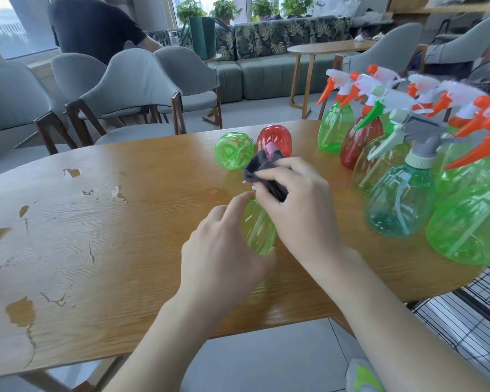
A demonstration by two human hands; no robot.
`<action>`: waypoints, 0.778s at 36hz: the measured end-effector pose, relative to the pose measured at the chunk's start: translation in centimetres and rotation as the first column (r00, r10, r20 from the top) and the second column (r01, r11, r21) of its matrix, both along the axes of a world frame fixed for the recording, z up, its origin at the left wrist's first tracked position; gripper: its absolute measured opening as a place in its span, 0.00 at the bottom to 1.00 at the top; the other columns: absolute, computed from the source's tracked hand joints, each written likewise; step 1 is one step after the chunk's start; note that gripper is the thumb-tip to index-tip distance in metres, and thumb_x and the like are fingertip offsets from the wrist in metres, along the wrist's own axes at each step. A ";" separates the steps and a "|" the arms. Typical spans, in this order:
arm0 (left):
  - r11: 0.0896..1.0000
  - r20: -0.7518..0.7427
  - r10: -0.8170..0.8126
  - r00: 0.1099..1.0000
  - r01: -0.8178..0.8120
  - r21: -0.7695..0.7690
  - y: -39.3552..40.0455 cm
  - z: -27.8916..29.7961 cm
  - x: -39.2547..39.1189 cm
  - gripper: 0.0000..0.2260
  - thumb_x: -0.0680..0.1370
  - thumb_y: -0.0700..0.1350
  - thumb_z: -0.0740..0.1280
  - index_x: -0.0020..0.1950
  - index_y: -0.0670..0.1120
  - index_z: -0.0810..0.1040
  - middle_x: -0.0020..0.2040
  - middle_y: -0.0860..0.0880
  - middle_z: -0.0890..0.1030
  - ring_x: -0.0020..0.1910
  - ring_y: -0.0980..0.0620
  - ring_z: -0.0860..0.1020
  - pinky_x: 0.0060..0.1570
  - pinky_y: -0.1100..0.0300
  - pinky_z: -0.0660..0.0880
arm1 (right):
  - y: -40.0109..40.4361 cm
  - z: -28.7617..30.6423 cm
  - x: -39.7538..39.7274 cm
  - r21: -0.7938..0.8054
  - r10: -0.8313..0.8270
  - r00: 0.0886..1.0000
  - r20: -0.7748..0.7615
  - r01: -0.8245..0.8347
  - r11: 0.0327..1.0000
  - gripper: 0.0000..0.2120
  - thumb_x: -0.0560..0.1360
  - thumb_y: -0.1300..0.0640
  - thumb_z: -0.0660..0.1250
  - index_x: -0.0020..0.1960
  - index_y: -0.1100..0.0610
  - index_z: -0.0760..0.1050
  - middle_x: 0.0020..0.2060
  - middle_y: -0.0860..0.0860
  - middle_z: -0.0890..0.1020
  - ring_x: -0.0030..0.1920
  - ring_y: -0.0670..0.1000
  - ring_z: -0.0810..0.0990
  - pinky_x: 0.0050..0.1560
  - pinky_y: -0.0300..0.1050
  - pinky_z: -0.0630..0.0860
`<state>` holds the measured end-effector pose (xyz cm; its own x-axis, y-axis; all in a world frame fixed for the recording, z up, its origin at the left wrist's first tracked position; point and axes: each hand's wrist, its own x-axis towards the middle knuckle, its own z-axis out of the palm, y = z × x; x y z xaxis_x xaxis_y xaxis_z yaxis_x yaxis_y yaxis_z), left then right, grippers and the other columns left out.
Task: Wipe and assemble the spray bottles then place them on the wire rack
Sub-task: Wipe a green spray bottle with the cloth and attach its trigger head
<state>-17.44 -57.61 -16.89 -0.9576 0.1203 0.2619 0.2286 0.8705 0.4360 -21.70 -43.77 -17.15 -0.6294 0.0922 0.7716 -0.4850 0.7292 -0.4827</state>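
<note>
Both forearms are seen reaching in from the near edge over the wooden table [102, 250]. A green spray bottle [259, 230] is held by the left hand [224, 258], whose fingers are curled round its lower body while the forefinger is stretched along its side toward the neck. Just beyond those fingers, a dark grey cloth [263, 172] is gripped by the right hand [297, 205]; its fingers are clenched round the cloth, which is pressed against the upper end of the bottle, where a bit of a pink spray head [272, 148] shows past the cloth. Whether the head is fully screwed on cannot be told. Just beyond the right fingertips, two headless bottles are laid on their sides on the table: a green bottle body [234, 151] and, touching or nearly touching it, a red bottle body [275, 138]. To the right of the right hand, a crowded group of assembled bottles [402, 199] is stood upright, mostly green, one red, one teal with a grey head, the others with orange or green triggers. Below the table edge, near the right forearm, part of a black wire rack [464, 321] is visible. Grey chairs [130, 89] and a person in a dark top [94, 26] are seen well beyond the fingers.
</note>
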 end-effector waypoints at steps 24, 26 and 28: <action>0.996 -0.017 -0.009 1.000 0.011 0.088 -0.4 -0.3 0.1 0.39 0.66 0.59 0.77 0.74 0.66 0.65 0.60 0.61 0.77 0.55 0.55 0.78 0.46 0.59 0.69 | 3.3 0.8 0.0 0.089 0.052 0.996 0.078 -0.059 0.994 0.07 0.76 0.61 0.74 0.54 0.58 0.86 0.51 0.51 0.82 0.50 0.46 0.78 0.53 0.30 0.72; 0.997 -0.030 -0.011 1.000 0.013 0.071 -0.4 -0.3 0.2 0.39 0.66 0.59 0.77 0.74 0.65 0.65 0.60 0.61 0.77 0.55 0.55 0.78 0.45 0.59 0.68 | 3.6 0.7 0.0 0.045 0.017 0.998 0.064 -0.020 0.999 0.07 0.76 0.63 0.74 0.54 0.59 0.86 0.49 0.51 0.81 0.47 0.44 0.77 0.51 0.29 0.73; 0.997 -0.041 -0.006 0.999 0.009 0.073 -0.4 -0.4 0.3 0.38 0.66 0.59 0.77 0.74 0.65 0.66 0.60 0.61 0.77 0.56 0.54 0.77 0.45 0.59 0.68 | 3.9 0.6 0.0 -0.008 -0.046 0.997 0.067 0.047 0.999 0.07 0.77 0.63 0.73 0.55 0.59 0.85 0.49 0.49 0.80 0.46 0.43 0.76 0.51 0.26 0.72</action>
<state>-17.12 -57.97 -17.25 -0.9451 0.1065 0.3090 0.2538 0.8348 0.4886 -21.72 -39.86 -16.56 -0.6743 0.1296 0.7270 -0.4169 0.7458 -0.5196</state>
